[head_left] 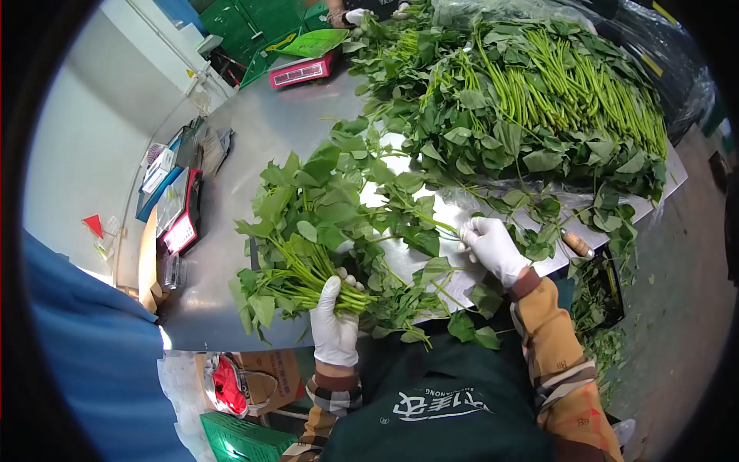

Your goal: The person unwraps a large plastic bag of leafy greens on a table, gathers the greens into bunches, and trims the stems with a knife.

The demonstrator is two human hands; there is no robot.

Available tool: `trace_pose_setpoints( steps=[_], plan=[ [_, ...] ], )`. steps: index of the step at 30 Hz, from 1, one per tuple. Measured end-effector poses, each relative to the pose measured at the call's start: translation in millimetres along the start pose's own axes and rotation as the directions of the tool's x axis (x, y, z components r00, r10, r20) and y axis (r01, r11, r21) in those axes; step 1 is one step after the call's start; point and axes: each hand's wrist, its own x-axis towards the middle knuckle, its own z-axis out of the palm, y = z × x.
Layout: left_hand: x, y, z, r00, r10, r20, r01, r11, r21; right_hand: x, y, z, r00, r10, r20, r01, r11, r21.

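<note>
My left hand (pixel 336 319), in a white glove, is closed around the stem ends of a bunch of leafy greens (pixel 304 266) at the near edge of the table. The leaves of the bunch fan out away from me. My right hand (pixel 496 250), also gloved, pinches the end of a single leafy stem (pixel 440 225), whose leaves reach left toward the bunch. Loose leaves and stems (pixel 416 296) lie between my two hands. To the right of my right hand is a wooden handle (pixel 577 244); the rest of that tool is hidden.
A large pile of leafy stems (pixel 554 85) covers the table's far right. Red-edged scales (pixel 300 71) and a second red-edged device (pixel 181 215) rest on the metal table (pixel 254 127). Another person's gloved hand (pixel 356 16) is at the back. A green crate (pixel 246 439) stands below left.
</note>
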Motion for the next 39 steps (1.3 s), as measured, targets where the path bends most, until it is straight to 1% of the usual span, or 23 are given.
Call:
trace_pose_setpoints(
  steps=[2,3,5,6,7,8,9,10,11,12,14,16,17,18,20,22,23,27,30,34,36,37,39],
  plan=[
    [-4,3,2,1.000,0.023,0.012,-0.023,1.000,0.006,-23,-37,-3,0.998,-0.055,0.022,0.036,0.861,0.507],
    [-6,4,6,0.999,0.039,0.007,-0.039,0.999,-0.001,-28,-43,-4,0.999,-0.027,0.047,-0.008,0.787,0.617],
    [-8,7,12,0.998,0.064,-0.022,-0.064,0.998,0.002,-29,-34,-6,0.974,0.120,0.194,-0.169,0.951,0.259],
    [-8,7,14,0.997,0.073,-0.034,-0.073,0.997,0.005,-31,-24,-6,0.948,0.212,0.238,-0.231,0.971,0.055],
    [-8,9,14,0.997,0.076,-0.026,-0.076,0.997,-0.001,-30,-2,-2,0.998,-0.012,0.058,0.042,0.840,-0.540],
    [-8,10,12,0.997,0.079,-0.016,-0.080,0.997,-0.011,-34,0,-1,0.994,0.088,0.064,-0.064,0.950,-0.304],
    [-8,10,11,0.996,0.083,-0.016,-0.084,0.996,-0.021,-40,-15,-6,0.979,0.077,0.191,-0.086,0.995,0.041],
    [-9,10,10,0.995,0.095,-0.020,-0.095,0.996,0.002,-53,-34,-10,0.949,0.029,0.314,-0.153,0.914,0.376],
    [-11,10,10,0.994,0.106,-0.027,-0.105,0.994,0.027,-60,-56,-12,0.947,0.023,0.321,-0.123,0.948,0.292],
    [-10,11,12,0.992,0.121,-0.023,-0.120,0.992,0.048,-69,-76,-12,0.949,-0.055,0.310,-0.105,0.872,0.477],
    [-9,12,15,0.992,0.124,-0.018,-0.123,0.991,0.047,-68,-72,-17,0.940,-0.101,0.325,-0.134,0.769,0.625],
    [-9,13,16,0.993,0.117,0.006,-0.118,0.993,0.031,-48,-41,-8,0.962,0.095,0.256,-0.166,0.948,0.272],
    [-11,14,17,0.992,0.122,0.023,-0.122,0.992,0.019,-47,-37,-8,0.938,0.251,0.240,-0.271,0.961,0.053],
    [-13,14,19,0.991,0.127,0.044,-0.127,0.992,0.008,-48,-30,-4,0.953,0.220,0.209,-0.233,0.972,0.041],
    [-14,13,18,0.990,0.139,0.038,-0.140,0.990,0.023,-59,-46,-8,0.951,0.205,0.233,-0.264,0.929,0.259],
    [-15,12,18,0.988,0.157,0.002,-0.156,0.985,0.076,-62,-48,-1,0.999,0.027,0.041,-0.042,0.901,0.431],
    [-16,13,20,0.989,0.149,0.002,-0.148,0.987,0.067,-64,-56,-2,0.999,-0.035,0.041,0.013,0.898,0.439],
    [-17,11,28,0.992,0.122,0.030,-0.124,0.990,0.064,-66,-67,9,0.983,-0.111,0.143,0.020,0.851,0.525],
    [-21,5,38,0.993,0.091,0.070,-0.094,0.994,0.048,-72,-68,24,0.984,-0.146,0.104,0.057,0.802,0.594],
    [-25,-7,47,0.994,-0.042,0.097,0.031,0.993,0.111,-87,-78,49,0.979,-0.155,0.133,0.050,0.813,0.580],
    [-26,-15,52,0.984,-0.078,0.162,0.044,0.978,0.204,-90,-76,59,0.969,-0.148,0.197,0.077,0.942,0.326],
    [-27,-16,58,0.984,-0.068,0.167,0.032,0.977,0.209,-88,-66,68,0.965,-0.237,0.113,0.210,0.955,0.210],
    [-27,-18,60,0.983,-0.044,0.180,-0.001,0.969,0.246,-88,-70,64,0.956,-0.267,0.119,0.256,0.961,0.101]
  ],
)
